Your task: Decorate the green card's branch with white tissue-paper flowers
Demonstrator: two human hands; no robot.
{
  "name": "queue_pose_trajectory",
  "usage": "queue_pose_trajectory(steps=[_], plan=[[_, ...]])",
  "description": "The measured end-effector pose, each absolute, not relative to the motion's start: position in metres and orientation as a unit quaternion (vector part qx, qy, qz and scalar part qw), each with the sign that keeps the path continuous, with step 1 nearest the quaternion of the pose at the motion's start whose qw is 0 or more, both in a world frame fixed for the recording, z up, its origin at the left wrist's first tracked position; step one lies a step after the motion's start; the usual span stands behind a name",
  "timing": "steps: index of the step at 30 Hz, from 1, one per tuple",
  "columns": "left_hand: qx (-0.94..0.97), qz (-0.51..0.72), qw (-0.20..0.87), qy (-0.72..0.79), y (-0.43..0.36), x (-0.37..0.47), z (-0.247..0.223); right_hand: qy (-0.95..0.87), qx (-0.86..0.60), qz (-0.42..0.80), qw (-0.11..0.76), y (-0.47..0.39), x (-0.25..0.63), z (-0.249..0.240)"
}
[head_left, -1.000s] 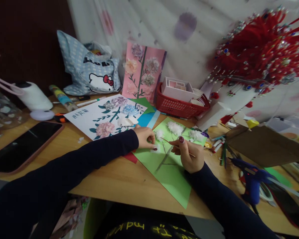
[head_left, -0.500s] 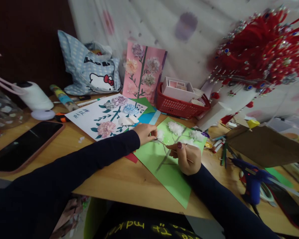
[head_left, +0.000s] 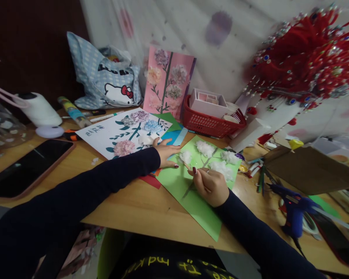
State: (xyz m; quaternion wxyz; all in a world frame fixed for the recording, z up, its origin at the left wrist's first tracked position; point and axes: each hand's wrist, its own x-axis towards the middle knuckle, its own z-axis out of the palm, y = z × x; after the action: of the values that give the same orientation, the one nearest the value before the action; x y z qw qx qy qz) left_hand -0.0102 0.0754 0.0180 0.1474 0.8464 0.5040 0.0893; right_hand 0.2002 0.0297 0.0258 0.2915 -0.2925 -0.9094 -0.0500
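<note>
On the bag at the table's far edge, dark capitals read "LLO KI", the rest lost in folds. Handwritten characters near the sheet's left corner are too small to read surely. On the shirt, below the table's near edge, yellow letters show "It"; the others are unclear.

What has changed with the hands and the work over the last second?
The left hand opened from its pinch, fingers now spread at the light-green card's left edge. The right hand shifted left, still gripping the thin stick. The hot glue gun and pink flower card stayed put.
</note>
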Motion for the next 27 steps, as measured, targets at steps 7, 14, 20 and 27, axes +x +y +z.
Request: queue_pose_trajectory(steps=[7, 14, 20, 27], plan=[[0.860, 0.088, 0.134, 0.485, 0.080, -0.011, 0.013, -0.919, -0.272, -0.123, 0.257, 0.026, 0.188, 0.025], [0.873, 0.098, 0.141, 0.457, 0.090, -0.013, 0.008, -0.916, -0.289, -0.140, 0.239, 0.024, 0.181, 0.023], [0.866, 0.128, 0.127, 0.467, 0.086, -0.012, 0.006, -0.916, -0.288, -0.137, 0.245, 0.027, 0.178, 0.021], [0.870, 0.122, 0.117, 0.463, 0.085, -0.012, 0.004, -0.914, -0.292, -0.153, 0.238, 0.028, 0.176, 0.019]])
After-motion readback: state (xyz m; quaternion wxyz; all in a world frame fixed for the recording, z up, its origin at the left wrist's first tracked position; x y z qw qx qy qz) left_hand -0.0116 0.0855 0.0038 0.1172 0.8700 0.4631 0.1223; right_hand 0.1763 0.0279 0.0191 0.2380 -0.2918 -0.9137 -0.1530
